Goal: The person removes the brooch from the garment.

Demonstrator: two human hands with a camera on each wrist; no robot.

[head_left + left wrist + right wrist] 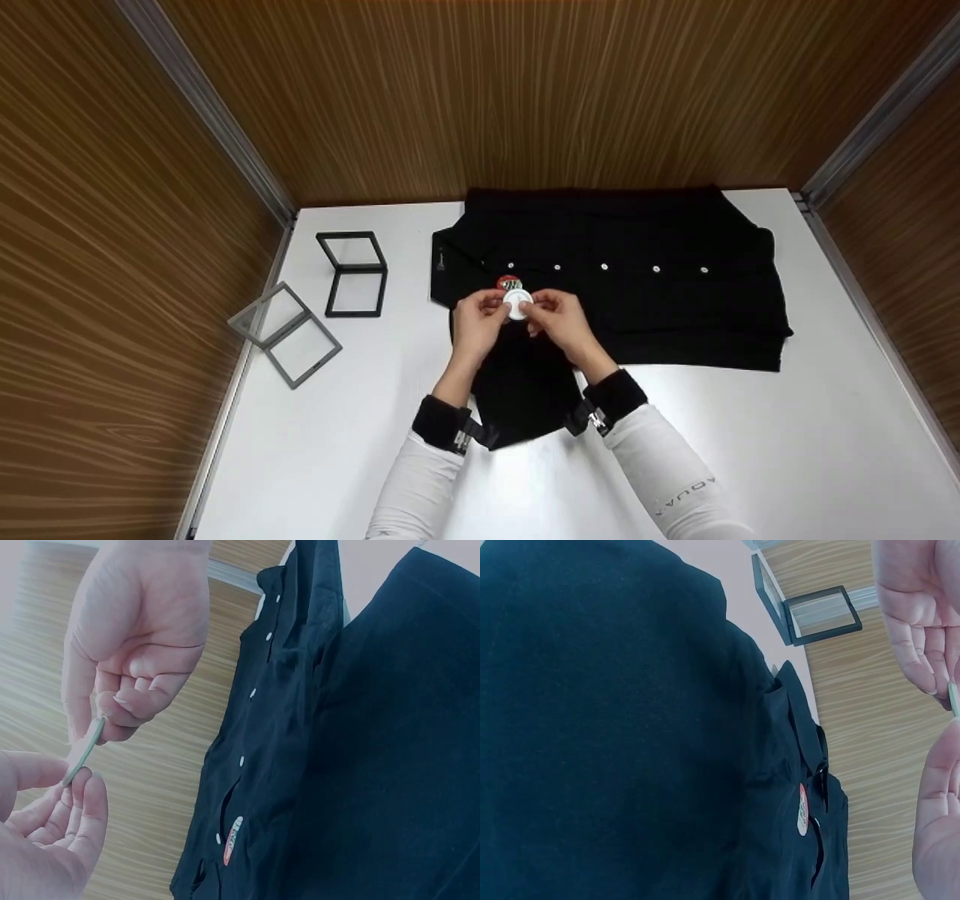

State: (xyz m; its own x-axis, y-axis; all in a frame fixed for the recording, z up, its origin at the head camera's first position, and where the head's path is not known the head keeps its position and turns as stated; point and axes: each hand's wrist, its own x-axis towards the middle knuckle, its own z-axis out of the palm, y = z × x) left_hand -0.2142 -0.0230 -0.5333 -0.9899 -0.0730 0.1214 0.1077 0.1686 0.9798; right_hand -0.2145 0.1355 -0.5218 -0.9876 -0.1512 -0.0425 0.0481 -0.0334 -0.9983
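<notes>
Over a black shirt (622, 232), both hands hold a thin, round white disc (517, 304) between them. My left hand (476, 326) pinches its left edge, and my right hand (562, 324) pinches the right edge. Seen edge-on in the left wrist view, the disc (84, 751) is raised clear of the cloth. Just beyond it, a round red badge (508, 282) with a light and green pattern sits on the shirt front; the left wrist view shows this badge (233, 840) whole. The shirt lies with its collar to the left and a row of white buttons along the front.
Left of the shirt, a black hinged frame (360, 268) and a grey hinged frame (287, 330) stand opened on the white table (405, 352). Wood-patterned panels (480, 97) rise at the back and both sides. A shirt sleeve (525, 397) extends toward the front between the forearms.
</notes>
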